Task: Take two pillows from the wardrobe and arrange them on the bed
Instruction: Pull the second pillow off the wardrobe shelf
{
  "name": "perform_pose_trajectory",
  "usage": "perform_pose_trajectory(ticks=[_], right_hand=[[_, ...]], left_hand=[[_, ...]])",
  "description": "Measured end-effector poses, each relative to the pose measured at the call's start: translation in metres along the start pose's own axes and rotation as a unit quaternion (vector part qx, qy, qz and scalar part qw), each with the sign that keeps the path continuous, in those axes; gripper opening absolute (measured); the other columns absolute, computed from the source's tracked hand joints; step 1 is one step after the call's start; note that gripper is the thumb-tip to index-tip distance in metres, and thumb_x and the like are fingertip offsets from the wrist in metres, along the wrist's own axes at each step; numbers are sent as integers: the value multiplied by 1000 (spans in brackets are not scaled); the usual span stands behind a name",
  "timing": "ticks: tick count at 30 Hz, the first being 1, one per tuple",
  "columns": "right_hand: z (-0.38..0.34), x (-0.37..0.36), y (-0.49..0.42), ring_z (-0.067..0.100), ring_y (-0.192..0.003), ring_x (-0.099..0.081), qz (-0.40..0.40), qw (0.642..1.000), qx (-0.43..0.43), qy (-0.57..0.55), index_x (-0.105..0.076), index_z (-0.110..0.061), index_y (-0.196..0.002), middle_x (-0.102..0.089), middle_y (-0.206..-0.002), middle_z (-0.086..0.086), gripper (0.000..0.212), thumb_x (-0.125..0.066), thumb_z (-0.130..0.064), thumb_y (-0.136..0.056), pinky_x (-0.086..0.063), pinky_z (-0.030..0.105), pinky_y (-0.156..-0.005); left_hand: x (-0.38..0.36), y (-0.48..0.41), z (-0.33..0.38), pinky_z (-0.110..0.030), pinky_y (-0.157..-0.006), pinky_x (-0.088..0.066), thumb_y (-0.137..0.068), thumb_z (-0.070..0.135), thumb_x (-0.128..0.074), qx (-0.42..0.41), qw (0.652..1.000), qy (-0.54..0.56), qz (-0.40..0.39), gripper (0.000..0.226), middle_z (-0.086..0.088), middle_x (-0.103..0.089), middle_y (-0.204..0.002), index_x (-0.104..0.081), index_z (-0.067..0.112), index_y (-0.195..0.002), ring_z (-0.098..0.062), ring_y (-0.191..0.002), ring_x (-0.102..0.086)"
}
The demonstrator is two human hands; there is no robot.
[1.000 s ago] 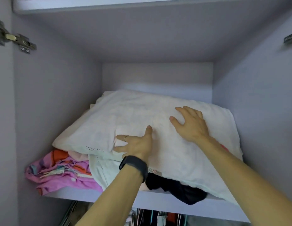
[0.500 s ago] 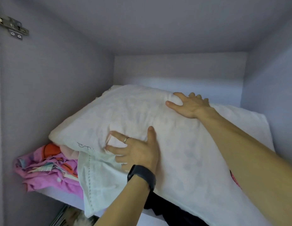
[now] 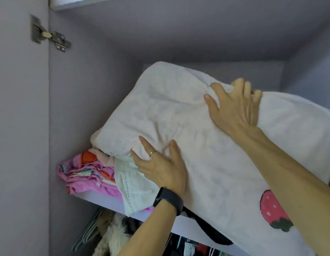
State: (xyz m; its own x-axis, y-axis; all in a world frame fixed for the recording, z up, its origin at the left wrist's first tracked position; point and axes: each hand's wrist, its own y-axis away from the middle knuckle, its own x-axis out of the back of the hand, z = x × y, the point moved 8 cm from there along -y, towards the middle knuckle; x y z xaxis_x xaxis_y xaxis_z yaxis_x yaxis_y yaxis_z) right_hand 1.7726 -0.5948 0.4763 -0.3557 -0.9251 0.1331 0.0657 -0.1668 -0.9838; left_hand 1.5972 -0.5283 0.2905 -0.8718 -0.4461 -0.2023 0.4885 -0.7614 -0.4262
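Note:
A large white pillow with a pink strawberry patch lies tilted on the upper wardrobe shelf, its near end hanging out over the shelf's front edge. My right hand grips its top far edge, fingers curled over the bunched fabric. My left hand, with a ring and a black wristband, presses on the pillow's front left side with fingers pinching the cloth. A second white piece with a stitched edge shows beneath it; whether it is a pillow I cannot tell.
Folded pink patterned cloth lies under the pillow at the shelf's left. A black item hangs below the pillow. Hangers and clothes fill the space under the shelf. A door hinge sits on the left wall.
The pillow has been lifted and pulled toward me, its far edge raised and bunched. My right hand closed over the top edge; a strawberry patch has come into sight.

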Motion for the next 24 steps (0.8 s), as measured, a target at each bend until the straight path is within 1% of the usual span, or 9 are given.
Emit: perform_pose_trajectory(ticks=[3,6,8,13,16,19,21,23,24], right_hand=[[-13,55,-5,34,-92,-47,76,997,-22,-12,-55,-35,-121,-51,-105,14,38,-39,-61,-99,-33,46,-79],[-29,91,6,33,-92,-48,103,992,-64,-31,-54,-40,-126,-53,-108,12,41,-39,-65,-98,-33,45,-80],[-44,102,23,32,-92,-48,103,989,-91,-57,-53,-41,-130,-53,-109,11,43,-40,-66,-98,-30,43,-78],[-84,98,81,34,-99,-51,52,961,-194,-190,-60,-34,-131,-54,-113,14,38,-47,-52,-100,-32,43,-80],[-117,96,113,41,-97,-54,50,923,-235,-299,-68,-18,-121,-56,-105,20,30,-50,-31,-103,-39,47,-78],[-149,99,135,42,-98,-55,55,868,-275,-409,-67,-3,-116,-58,-103,28,28,-47,-19,-104,-45,49,-81],[-173,100,148,30,-100,-50,37,815,-306,-491,-65,2,-113,-56,-108,31,25,-48,-14,-103,-44,32,-86],[-195,94,165,19,-97,-44,2,760,-341,-553,-63,4,-105,-51,-116,32,22,-49,-13,-102,-35,10,-82],[-208,89,176,20,-99,-46,-22,732,-358,-579,-62,4,-102,-51,-118,32,21,-49,-13,-102,-31,5,-79]], left_hand=[[39,-2,21,-50,-121,-13,-89,47,-69,-54,996,66,29,91,-20,-5,-163,-16,28,-160,-31,-149,-8],[90,-15,41,-41,-117,-12,-88,42,-73,-120,989,54,71,90,-24,-10,-161,-21,25,-159,-36,-149,-11],[126,-22,50,-36,-116,-11,-87,40,-74,-163,982,24,96,90,-26,-12,-160,-23,24,-158,-39,-148,-15],[203,-26,66,-29,-118,-8,-91,40,-64,-277,953,-64,108,76,-24,-10,-160,-25,32,-156,-25,-147,-12],[242,-22,81,-15,-118,-2,-99,30,-50,-373,912,-143,97,59,-24,-13,-158,-32,28,-155,-32,-144,-16],[283,-17,97,-2,-109,-2,-101,15,-49,-433,868,-217,112,50,-21,-23,-153,-45,25,-150,-34,-131,-28],[311,-12,108,-3,-106,-9,-99,6,-50,-455,843,-257,125,50,-19,-29,-150,-51,25,-145,-34,-123,-33],[336,-6,116,-14,-100,-21,-97,-1,-51,-465,821,-303,133,52,-20,-36,-148,-56,24,-142,-38,-119,-38],[347,-2,120,-19,-96,-25,-96,-4,-51,-468,811,-325,132,53,-19,-38,-148,-58,24,-141,-40,-117,-40]])
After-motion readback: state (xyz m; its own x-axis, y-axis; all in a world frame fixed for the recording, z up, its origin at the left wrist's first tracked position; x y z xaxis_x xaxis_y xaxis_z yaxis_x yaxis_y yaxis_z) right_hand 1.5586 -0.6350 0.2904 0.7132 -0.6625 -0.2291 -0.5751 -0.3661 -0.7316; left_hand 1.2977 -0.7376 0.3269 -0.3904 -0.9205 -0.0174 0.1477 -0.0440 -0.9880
